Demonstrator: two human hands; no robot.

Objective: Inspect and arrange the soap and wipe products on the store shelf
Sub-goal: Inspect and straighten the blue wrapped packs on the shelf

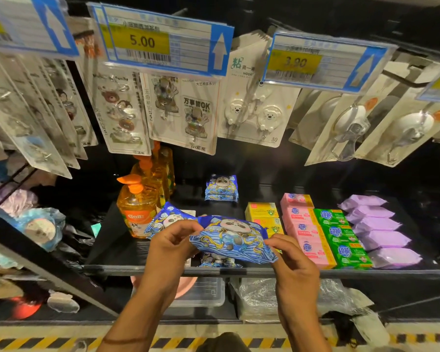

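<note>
I hold a blue panda-print wipe pack [234, 237] above the front of the black shelf [163, 269]. My left hand [173, 247] pinches its left end and my right hand [294, 262] pinches its right end. Another panda wipe pack [163, 219] lies tilted behind my left hand, one [219, 261] lies under the held pack, and a small stack [221, 188] stands at the back. To the right lie yellow soap boxes [262, 212], pink soap bars [302, 224], green soap bars [341, 237] and purple wipe packs [379, 229].
Orange pump bottles [137, 207] stand at the shelf's left. Carded adhesive hooks [252, 110] hang from pegs above, under price tags [160, 44]. A lower shelf holds clear plastic boxes [203, 293]. Striped tape [417, 337] marks the floor.
</note>
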